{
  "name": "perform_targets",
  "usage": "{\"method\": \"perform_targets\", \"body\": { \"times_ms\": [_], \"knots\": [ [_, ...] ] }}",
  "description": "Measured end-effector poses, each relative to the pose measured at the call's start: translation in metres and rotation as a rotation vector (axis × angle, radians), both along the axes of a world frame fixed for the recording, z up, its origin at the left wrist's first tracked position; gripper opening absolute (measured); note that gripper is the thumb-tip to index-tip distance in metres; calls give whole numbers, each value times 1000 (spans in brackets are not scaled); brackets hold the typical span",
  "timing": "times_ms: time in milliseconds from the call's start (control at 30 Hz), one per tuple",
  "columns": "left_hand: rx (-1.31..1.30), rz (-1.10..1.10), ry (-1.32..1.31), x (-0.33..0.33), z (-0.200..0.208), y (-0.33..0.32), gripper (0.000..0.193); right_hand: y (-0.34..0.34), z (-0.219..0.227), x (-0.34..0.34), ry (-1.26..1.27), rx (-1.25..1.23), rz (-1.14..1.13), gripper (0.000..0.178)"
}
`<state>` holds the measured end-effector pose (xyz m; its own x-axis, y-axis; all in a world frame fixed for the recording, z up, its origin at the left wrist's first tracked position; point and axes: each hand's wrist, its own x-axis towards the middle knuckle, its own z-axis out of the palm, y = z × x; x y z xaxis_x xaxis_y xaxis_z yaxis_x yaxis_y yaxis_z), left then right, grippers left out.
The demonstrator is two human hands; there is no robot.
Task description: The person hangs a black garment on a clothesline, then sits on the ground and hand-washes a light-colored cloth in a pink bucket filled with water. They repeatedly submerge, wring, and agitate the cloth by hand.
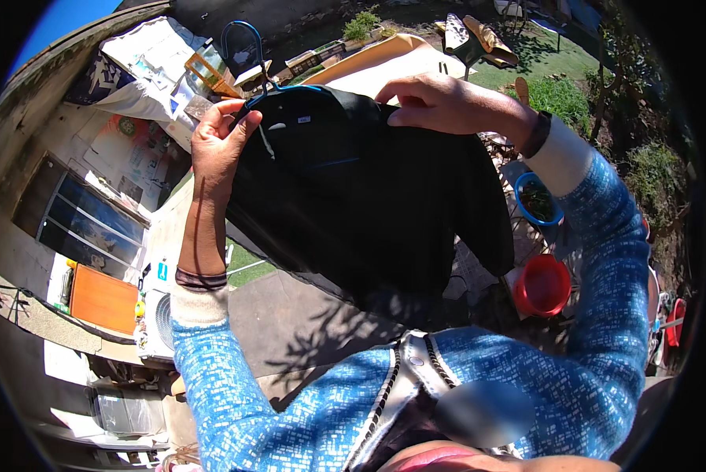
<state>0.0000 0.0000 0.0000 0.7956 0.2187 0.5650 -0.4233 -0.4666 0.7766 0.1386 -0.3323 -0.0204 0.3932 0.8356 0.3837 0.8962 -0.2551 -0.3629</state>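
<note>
Between left grip (217, 148) and right grip (451, 104), pinched by both: smooth black cloth garment (361, 204), draping below curved hanger (263, 69).

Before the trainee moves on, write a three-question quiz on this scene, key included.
1. What colour is the hanger that holds the black top?
2. True or false: the right hand is gripping the hanger's hook.
3. Which container is just below the blue tub in the picture?
A) a red bucket
B) a yellow jug
C) a green basin

Key:
1. Blue.
2. False: it is at a shoulder of the top; the left hand is nearer the hook.
3. A.
</note>
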Motion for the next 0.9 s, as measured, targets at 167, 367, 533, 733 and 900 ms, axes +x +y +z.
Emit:
{"method": "perform_targets", "body": {
  "times_ms": [167, 367, 533, 733, 900],
  "knots": [
    [67, -11, 25, 0, -3, 9, 40, 0, -12, -29, -90, 225, 11, 24],
    [590, 74, -112, 14, -5, 23, 84, -37, 8, -14, -32, 440, -108, 23],
    [470, 257, -117, 36, -52, 58, 87, -50, 19, -15, 316, 498, -235, 39],
    [-19, 261, 237, 43, -148, 79, 81, -57, 30, -10, 557, 487, -335, 46],
    [-230, 233, 106, 54, -173, 85, 58, -70, 40, -1, 470, 456, -256, 45]
  ]
}}
